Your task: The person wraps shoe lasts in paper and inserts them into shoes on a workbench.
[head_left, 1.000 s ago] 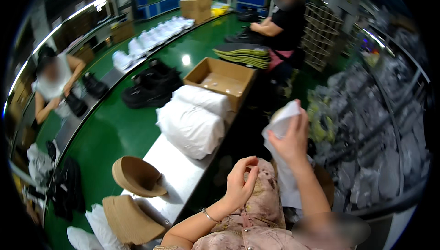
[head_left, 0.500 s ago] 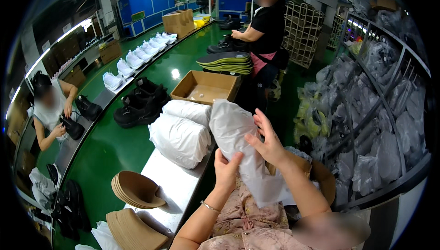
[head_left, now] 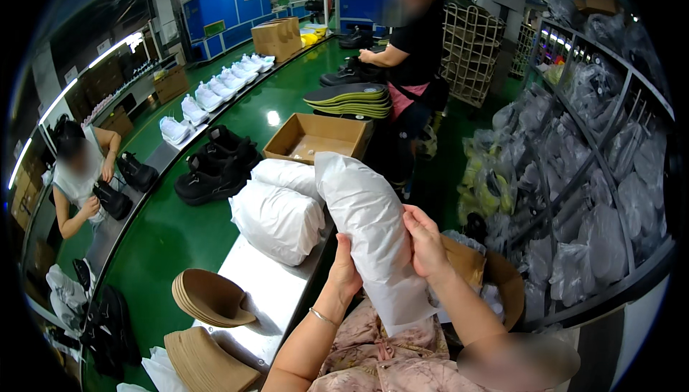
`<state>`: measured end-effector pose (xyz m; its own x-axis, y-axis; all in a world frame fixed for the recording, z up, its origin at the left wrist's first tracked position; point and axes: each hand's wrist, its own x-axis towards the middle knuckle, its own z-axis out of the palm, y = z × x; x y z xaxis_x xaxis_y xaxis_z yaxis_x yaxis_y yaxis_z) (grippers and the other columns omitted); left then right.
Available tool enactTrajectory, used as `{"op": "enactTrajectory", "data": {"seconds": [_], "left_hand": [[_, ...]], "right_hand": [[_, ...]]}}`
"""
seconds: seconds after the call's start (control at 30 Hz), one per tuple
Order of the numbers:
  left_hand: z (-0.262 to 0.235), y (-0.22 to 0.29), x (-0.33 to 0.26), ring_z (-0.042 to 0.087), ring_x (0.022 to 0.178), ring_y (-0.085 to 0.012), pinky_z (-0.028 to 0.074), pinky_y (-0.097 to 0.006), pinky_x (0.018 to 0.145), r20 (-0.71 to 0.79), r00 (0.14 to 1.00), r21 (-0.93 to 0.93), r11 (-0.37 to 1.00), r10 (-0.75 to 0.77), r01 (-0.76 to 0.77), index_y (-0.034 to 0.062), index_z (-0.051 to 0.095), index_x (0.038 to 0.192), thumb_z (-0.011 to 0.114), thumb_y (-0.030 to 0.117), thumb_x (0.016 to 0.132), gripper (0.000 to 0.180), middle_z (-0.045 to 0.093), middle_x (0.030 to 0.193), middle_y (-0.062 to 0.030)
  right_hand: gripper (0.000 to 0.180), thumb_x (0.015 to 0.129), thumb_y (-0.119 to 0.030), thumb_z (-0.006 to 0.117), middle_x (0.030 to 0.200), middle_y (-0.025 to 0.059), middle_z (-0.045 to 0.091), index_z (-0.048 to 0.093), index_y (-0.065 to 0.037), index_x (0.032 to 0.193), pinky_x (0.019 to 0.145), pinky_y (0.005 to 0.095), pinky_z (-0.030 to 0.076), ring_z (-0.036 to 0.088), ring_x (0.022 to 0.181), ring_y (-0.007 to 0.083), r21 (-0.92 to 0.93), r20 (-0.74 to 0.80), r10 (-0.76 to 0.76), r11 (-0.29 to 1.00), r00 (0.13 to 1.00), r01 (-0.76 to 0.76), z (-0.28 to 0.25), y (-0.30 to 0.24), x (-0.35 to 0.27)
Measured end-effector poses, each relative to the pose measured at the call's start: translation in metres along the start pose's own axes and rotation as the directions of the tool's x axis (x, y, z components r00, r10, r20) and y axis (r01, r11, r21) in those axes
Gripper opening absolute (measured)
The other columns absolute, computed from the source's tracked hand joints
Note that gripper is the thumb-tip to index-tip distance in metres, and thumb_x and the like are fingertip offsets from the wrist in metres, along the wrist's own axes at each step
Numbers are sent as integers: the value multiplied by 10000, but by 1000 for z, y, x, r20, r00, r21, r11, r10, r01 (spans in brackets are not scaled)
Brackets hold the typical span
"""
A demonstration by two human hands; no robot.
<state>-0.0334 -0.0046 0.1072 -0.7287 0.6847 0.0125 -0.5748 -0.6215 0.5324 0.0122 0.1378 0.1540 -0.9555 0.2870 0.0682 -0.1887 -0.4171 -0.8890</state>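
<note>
A long bundle wrapped in white tissue paper [head_left: 369,230] hangs in front of my body, tilted, with its rounded end up and away from me. My left hand [head_left: 346,268] grips its left side, thumb pointing up along the paper. On the opposite side my right hand [head_left: 426,243] holds it, fingers partly hidden behind. A loose flap of paper hangs from the lower end. What the paper covers cannot be seen. Just left of it, similar white-wrapped bundles [head_left: 276,223] lie on the metal bench [head_left: 240,266].
Stacked curved brown cardboard pieces [head_left: 208,367] lie at the near left. Behind the bundles are an open cardboard box [head_left: 319,137], black shoes [head_left: 215,166] and stacked insoles [head_left: 352,101]. A metal rack [head_left: 560,212] of bagged items stands right. Two people work across the green table.
My right hand has slid from the top of the bundle down to its right side and now grips it. The paper is wrapped closer, and the loose flap has swung left.
</note>
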Motion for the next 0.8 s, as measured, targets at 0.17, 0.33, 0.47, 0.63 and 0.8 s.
{"op": "enactTrajectory", "data": {"seconds": [0.17,0.33,0.47,0.63,0.8], "left_hand": [[13,3,3,430,1191,-269,347,-414,1008,124,991,-100,995,40,-27,32,296,1338,540,669,685,944,418,1317,-129],[20,14,7,450,1170,-258,360,-411,991,62,998,54,998,-17,13,35,323,1325,500,653,746,865,445,1294,-119],[32,26,5,480,1137,-246,374,-403,971,-17,1000,226,974,12,-8,45,363,1297,477,550,841,690,471,1263,-111],[57,49,-1,527,1046,-227,418,-371,922,-80,978,146,972,195,-182,12,418,1217,526,444,860,571,527,1148,-111],[78,47,-5,524,1040,-218,411,-357,924,-45,956,189,943,288,-275,14,427,1201,503,482,860,584,532,1126,-97]], "right_hand": [[269,953,-209,396,1001,35,564,521,-12,1086,844,240,396,498,930,95,-95,-50,-40,995,998,35,6,8,7],[261,944,-212,407,961,120,539,546,0,1009,777,290,415,527,874,212,-845,227,-583,280,780,456,-10,15,26],[295,935,-255,431,978,127,524,541,5,1019,807,296,399,508,913,233,-724,102,-300,631,948,278,-2,-1,23],[701,821,-327,616,1191,78,424,253,-39,1346,932,282,351,415,1124,154,-253,405,143,967,903,-40,2,-39,-12],[563,728,-113,704,1103,87,508,410,9,1192,864,270,407,491,1014,145,-243,276,-15,966,961,85,24,-31,-28]]}}
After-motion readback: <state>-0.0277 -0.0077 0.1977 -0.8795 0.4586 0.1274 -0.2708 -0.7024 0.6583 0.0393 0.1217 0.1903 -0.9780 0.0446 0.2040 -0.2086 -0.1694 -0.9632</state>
